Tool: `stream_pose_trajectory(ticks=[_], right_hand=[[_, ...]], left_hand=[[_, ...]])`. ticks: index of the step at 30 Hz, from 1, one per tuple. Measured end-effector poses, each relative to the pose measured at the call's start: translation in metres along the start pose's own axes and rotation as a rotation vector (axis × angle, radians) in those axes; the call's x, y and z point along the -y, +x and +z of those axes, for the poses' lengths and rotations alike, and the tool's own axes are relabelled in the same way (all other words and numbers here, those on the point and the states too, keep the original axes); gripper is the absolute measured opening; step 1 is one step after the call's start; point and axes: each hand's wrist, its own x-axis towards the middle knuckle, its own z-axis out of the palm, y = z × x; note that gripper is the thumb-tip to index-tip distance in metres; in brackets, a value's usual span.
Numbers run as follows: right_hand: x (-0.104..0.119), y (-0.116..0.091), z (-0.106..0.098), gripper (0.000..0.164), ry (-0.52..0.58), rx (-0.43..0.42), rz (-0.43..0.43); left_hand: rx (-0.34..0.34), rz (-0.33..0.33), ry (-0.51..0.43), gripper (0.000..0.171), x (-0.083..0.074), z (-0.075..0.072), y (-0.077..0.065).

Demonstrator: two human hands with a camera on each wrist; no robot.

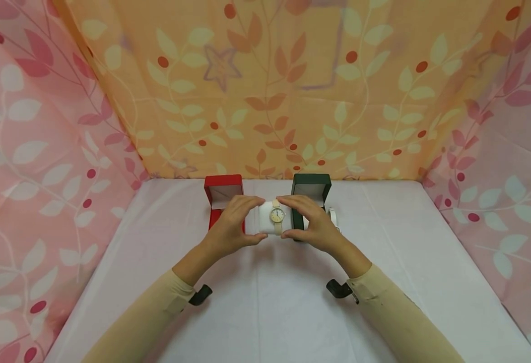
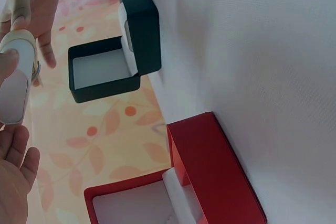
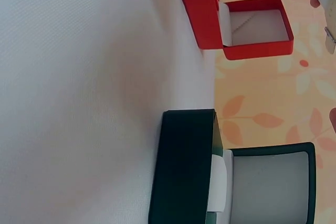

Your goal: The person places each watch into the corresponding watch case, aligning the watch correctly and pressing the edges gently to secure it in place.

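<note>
A small wristwatch (image 1: 276,216) with a pale cream strap and a round face sits wrapped around a white watch cushion (image 1: 266,227). My left hand (image 1: 229,224) pinches the cushion's left end between thumb and fingers. At the other end, my right hand (image 1: 315,222) holds it beside the watch, fingers on top and thumb below. Both hands keep it raised over the table in front of two boxes. The left wrist view shows the cushion (image 2: 14,90) edge-on, with the strap (image 2: 26,38) looped over it.
Behind my left hand stands an open red box (image 1: 223,182). An open dark green box (image 1: 312,180), with a white cushion (image 3: 217,182) inside, stands behind my right hand. A white band-like item (image 1: 333,217) lies right of it. Patterned cloth walls enclose the white table (image 1: 265,302).
</note>
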Motion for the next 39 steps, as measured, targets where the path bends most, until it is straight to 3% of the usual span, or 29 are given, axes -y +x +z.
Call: stream_pose_trajectory(ticks=[22, 39], right_hand=[[-0.0005, 0.0023, 0.0049, 0.085, 0.076, -0.023, -0.032], [-0.0001, 0.001, -0.0007, 0.083, 0.011, 0.023, -0.023]], left_hand=[[-0.029, 0.022, -0.092, 0.079, 0.0008, 0.0031, -0.0008], [-0.006, 0.039, -0.084, 0.081, -0.0001, -0.0007, -0.001]])
